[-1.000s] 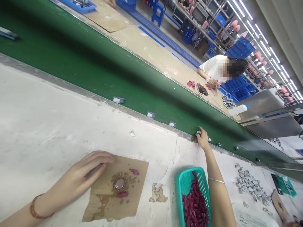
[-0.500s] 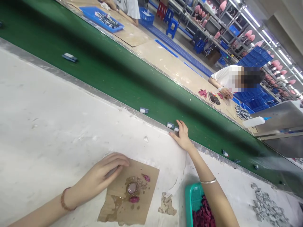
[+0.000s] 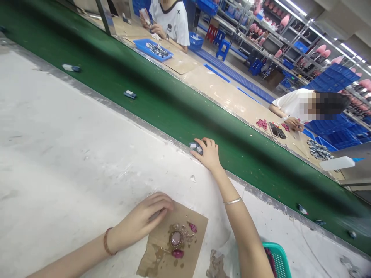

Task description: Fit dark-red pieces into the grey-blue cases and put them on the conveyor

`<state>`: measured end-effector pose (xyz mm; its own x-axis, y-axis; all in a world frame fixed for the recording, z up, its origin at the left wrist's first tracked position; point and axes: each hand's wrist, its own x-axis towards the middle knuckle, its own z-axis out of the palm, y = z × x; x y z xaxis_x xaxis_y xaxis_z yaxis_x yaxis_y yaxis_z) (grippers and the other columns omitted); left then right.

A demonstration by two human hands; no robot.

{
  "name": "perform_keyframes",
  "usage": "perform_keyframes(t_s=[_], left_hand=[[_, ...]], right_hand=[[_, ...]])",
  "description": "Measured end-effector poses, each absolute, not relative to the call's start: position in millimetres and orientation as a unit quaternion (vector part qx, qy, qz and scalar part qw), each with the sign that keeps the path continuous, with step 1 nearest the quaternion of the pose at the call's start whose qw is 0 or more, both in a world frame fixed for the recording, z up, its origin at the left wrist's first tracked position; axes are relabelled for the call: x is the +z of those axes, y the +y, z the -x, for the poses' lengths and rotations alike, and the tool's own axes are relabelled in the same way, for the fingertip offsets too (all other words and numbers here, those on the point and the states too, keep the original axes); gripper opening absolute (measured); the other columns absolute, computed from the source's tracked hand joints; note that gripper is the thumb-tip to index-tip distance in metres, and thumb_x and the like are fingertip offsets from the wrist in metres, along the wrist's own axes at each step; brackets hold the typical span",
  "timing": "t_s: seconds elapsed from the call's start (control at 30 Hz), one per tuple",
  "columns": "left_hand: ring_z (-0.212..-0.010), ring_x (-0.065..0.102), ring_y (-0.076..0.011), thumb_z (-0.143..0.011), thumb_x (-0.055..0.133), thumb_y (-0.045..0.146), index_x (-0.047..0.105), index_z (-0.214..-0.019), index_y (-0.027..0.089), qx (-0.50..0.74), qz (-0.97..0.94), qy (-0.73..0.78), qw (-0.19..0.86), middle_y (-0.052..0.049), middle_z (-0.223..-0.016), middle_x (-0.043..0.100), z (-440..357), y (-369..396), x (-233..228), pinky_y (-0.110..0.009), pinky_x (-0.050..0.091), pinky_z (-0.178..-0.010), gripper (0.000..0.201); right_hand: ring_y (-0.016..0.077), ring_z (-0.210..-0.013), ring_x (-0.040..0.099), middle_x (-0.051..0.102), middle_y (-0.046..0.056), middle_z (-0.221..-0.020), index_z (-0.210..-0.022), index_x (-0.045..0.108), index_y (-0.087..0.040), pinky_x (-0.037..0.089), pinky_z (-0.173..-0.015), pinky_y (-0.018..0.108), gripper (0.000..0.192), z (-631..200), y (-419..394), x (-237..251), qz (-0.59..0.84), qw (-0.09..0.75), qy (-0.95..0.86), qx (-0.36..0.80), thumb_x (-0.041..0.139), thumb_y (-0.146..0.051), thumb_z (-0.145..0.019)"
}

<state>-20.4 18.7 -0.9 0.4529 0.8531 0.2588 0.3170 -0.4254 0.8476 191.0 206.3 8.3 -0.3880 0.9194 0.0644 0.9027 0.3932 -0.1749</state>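
Note:
My right hand point(image 3: 207, 153) reaches over the green conveyor belt point(image 3: 162, 119), thumb and fingers spread around two small blue-grey pieces with white tops point(image 3: 193, 145). The pieces lie by the belt's near edge; whether the fingertips press on them, I cannot tell. Fingers stretched, my left hand point(image 3: 147, 216) rests on the upper left edge of a brown cardboard sheet point(image 3: 194, 220). On the sheet are wet stains, a round pinkish item with a beaded rim point(image 3: 176, 239) and two dark pink pieces, one near the round item point(image 3: 177, 253) and one farther right point(image 3: 192, 227).
A green basket point(image 3: 279, 256) stands partly behind my right forearm. More small pieces point(image 3: 130, 94) ride the belt. Across it, two people sit at a bench with a blue tray point(image 3: 153, 50), dark pink pieces point(image 3: 261, 124) and a white bottle point(image 3: 337, 163).
The view has shifted. The pieces on the belt have travelled left along it, and my right hand has moved left with them, its fingers now around two. My left hand stays on the cardboard.

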Motion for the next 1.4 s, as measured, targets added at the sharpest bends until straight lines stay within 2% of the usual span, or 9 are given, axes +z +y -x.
perform_keyframes(t_s=[0.23, 0.43, 0.63, 0.83, 0.97, 1.13, 1.23, 1.33, 1.4], left_hand=[[-0.092, 0.063, -0.0201, -0.094, 0.038, 0.009, 0.061, -0.093, 0.021, 0.35, -0.762, 0.385, 0.384, -0.005, -0.094, 0.07, 20, 19, 0, -0.032, 0.053, -0.081, 0.027], [-0.09, 0.062, -0.0206, -0.093, 0.038, 0.009, 0.062, -0.09, 0.02, 0.351, -0.757, 0.383, 0.396, -0.007, -0.092, 0.07, 21, 20, 1, -0.034, 0.053, -0.079, 0.026], [-0.091, 0.064, -0.0212, -0.093, 0.038, 0.01, 0.063, -0.092, 0.02, 0.364, -0.747, 0.382, 0.404, -0.007, -0.093, 0.07, 20, 19, 0, -0.034, 0.054, -0.08, 0.027], [-0.102, 0.063, -0.0241, -0.095, 0.041, 0.021, 0.062, -0.106, 0.021, 0.421, -0.676, 0.474, 0.376, -0.009, -0.106, 0.068, 26, 15, -6, -0.037, 0.053, -0.09, 0.024], [-0.117, 0.057, -0.0264, -0.095, 0.044, 0.026, 0.053, -0.12, 0.023, 0.424, -0.655, 0.536, 0.323, -0.01, -0.121, 0.061, 27, 14, -12, -0.044, 0.047, -0.102, 0.026], [-0.128, 0.046, -0.0295, -0.095, 0.044, 0.028, 0.042, -0.131, 0.026, 0.391, -0.707, 0.527, 0.265, -0.013, -0.136, 0.047, 24, 11, -20, -0.05, 0.044, -0.104, 0.036], [-0.133, 0.039, -0.0324, -0.095, 0.044, 0.032, 0.037, -0.137, 0.026, 0.351, -0.74, 0.519, 0.243, -0.014, -0.144, 0.039, 25, 17, -21, -0.053, 0.042, -0.105, 0.042], [-0.139, 0.029, -0.038, -0.091, 0.053, 0.039, 0.038, -0.14, 0.024, 0.301, -0.786, 0.496, 0.215, -0.015, -0.149, 0.034, 21, 37, -19, -0.058, 0.036, -0.108, 0.054], [-0.14, 0.025, -0.0429, -0.083, 0.063, 0.045, 0.039, -0.141, 0.022, 0.269, -0.809, 0.486, 0.194, -0.017, -0.15, 0.033, 14, 54, -19, -0.062, 0.032, -0.109, 0.067]], right_hand=[[0.0245, -0.102, 0.052, 0.062, 0.01, -0.108, -0.107, 0.066, -0.024, 0.041, -0.068, 0.027, 0.023, -178, 213, 9, 0.569, 0.076, -0.818, 0.032, 0.053, -0.035, -0.092], [0.0219, -0.088, 0.058, 0.064, 0.007, -0.096, -0.098, 0.064, -0.022, 0.039, -0.06, 0.025, 0.02, -188, 214, 12, 0.611, 0.138, -0.779, 0.032, 0.049, -0.032, -0.09], [0.0192, -0.075, 0.06, 0.064, 0.005, -0.089, -0.097, 0.062, -0.021, 0.044, -0.063, 0.027, 0.023, -191, 204, 26, 0.602, 0.169, -0.778, 0.064, 0.042, -0.031, -0.092], [0.0199, -0.092, 0.062, 0.066, 0.004, -0.095, -0.1, 0.065, -0.024, 0.048, -0.077, 0.028, 0.017, -158, 134, 24, 0.485, 0.13, -0.857, 0.116, 0.058, -0.032, -0.086], [0.0229, -0.108, 0.057, 0.064, 0.007, -0.113, -0.111, 0.065, -0.026, 0.046, -0.089, 0.033, 0.029, -152, 105, 24, 0.427, 0.115, -0.887, 0.135, 0.066, -0.037, -0.084], [0.029, -0.125, 0.045, 0.056, 0.011, -0.13, -0.125, 0.059, -0.026, 0.038, -0.1, 0.045, 0.034, -189, 128, 30, 0.564, 0.14, -0.809, 0.083, 0.054, -0.031, -0.091], [0.033, -0.115, 0.05, 0.055, 0.017, -0.122, -0.127, 0.056, -0.018, 0.043, -0.092, 0.05, 0.037, -218, 146, 27, 0.641, 0.145, -0.751, 0.067, 0.044, -0.021, -0.092], [0.0278, -0.1, 0.057, 0.058, 0.013, -0.107, -0.115, 0.062, -0.019, 0.047, -0.088, 0.043, 0.031, -233, 150, 23, 0.649, 0.137, -0.743, 0.089, 0.043, -0.014, -0.091], [0.0252, -0.101, 0.058, 0.058, 0.011, -0.106, -0.112, 0.063, -0.019, 0.047, -0.09, 0.04, 0.03, -231, 145, 23, 0.632, 0.139, -0.754, 0.108, 0.041, -0.012, -0.093]])
